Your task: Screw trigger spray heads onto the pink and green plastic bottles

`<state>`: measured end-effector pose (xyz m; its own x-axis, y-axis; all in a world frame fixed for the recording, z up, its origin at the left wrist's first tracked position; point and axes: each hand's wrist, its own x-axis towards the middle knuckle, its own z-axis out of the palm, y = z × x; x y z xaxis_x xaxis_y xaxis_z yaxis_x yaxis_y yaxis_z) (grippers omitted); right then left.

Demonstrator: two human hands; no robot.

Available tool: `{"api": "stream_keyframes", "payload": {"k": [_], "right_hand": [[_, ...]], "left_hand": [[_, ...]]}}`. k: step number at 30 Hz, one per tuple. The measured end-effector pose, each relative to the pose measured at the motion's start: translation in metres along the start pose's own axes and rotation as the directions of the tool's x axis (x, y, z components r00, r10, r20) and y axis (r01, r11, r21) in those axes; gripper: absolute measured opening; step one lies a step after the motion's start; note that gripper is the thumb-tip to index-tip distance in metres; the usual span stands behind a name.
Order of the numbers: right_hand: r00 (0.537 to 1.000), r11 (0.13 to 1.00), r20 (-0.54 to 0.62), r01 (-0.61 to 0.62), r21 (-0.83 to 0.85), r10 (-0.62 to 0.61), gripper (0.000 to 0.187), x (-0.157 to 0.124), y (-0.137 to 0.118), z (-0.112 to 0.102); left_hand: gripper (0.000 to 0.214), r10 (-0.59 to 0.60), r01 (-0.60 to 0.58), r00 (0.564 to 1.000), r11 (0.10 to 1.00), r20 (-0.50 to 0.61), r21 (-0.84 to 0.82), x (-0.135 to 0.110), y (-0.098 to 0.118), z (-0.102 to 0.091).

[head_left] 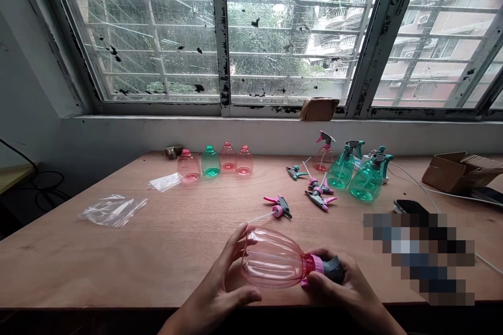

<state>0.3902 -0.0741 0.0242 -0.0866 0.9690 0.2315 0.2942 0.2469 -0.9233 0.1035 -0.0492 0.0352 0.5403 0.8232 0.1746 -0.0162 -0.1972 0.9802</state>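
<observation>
A pink transparent spray bottle [273, 261] lies on its side just above the wooden table [157, 241] near the front edge. My left hand [223, 285] cups its bottom end, fingers curled round it. My right hand [346, 288] is closed round the pink collar and grey spray head [332, 268] at the bottle's neck. A loose pink and grey spray head [280, 207] with a white tube lies just beyond the bottle.
Several capless pink and green bottles [211, 162] stand at the back left. Assembled green and pink spray bottles [363, 178] and loose spray heads [319, 191] lie at the back right. Plastic bags [112, 210], a cardboard box [456, 171] and a phone [408, 205] are also on the table.
</observation>
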Motion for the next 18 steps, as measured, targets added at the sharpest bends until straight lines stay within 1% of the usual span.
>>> {"api": "stream_keyframes", "payload": {"k": [2, 4, 6, 7, 9, 12, 14, 16, 18], "right_hand": [[1.000, 1.000, 0.001, 0.006, -0.025, -0.006, 0.028, 0.0000, 0.0005, -0.0004], [1.000, 1.000, 0.010, -0.008, -0.028, 0.008, 0.028, -0.0001, 0.0010, -0.0003], [0.999, 1.000, 0.021, -0.027, -0.011, 0.027, 0.029, -0.0002, 0.0014, -0.0003], [0.999, 0.999, 0.026, -0.031, -0.006, 0.031, 0.029, -0.0003, 0.0013, -0.0004], [0.999, 1.000, 0.025, -0.025, -0.020, 0.025, 0.030, -0.0006, 0.0007, -0.0008], [1.000, 0.999, 0.018, -0.006, -0.051, 0.007, 0.029, -0.0009, -0.0013, -0.0015], [1.000, 0.999, 0.014, -0.013, -0.053, 0.013, 0.030, -0.0008, -0.0028, -0.0014], [1.000, 0.999, 0.012, -0.025, -0.038, 0.026, 0.031, -0.0004, -0.0042, -0.0008], [0.999, 0.999, 0.011, -0.045, 0.005, 0.045, 0.032, 0.0001, -0.0050, 0.0001]], "left_hand": [[0.086, 0.010, -0.010, 1.000, 1.000, 0.015, -0.017, 0.0006, 0.0003, 0.0005], [0.080, 0.040, -0.040, 0.999, 0.998, 0.010, 0.053, 0.0014, 0.0004, 0.0013], [0.074, 0.084, -0.080, 0.996, 0.988, -0.024, 0.131, 0.0018, -0.0003, 0.0023], [0.073, 0.094, -0.088, 0.995, 0.986, -0.038, 0.143, 0.0017, -0.0010, 0.0029], [0.077, 0.069, -0.065, 0.997, 0.991, -0.033, 0.116, 0.0011, -0.0025, 0.0038], [0.092, 0.015, -0.014, 1.000, 0.999, -0.019, 0.044, 0.0002, -0.0034, 0.0040], [0.091, 0.001, -0.002, 1.000, 1.000, -0.029, -0.028, 0.0006, -0.0024, 0.0034], [0.085, -0.011, 0.010, 1.000, 0.997, -0.007, -0.078, 0.0016, -0.0009, 0.0026], [0.081, 0.000, 0.001, 1.000, 0.998, 0.014, -0.060, 0.0026, -0.0001, 0.0020]]}}
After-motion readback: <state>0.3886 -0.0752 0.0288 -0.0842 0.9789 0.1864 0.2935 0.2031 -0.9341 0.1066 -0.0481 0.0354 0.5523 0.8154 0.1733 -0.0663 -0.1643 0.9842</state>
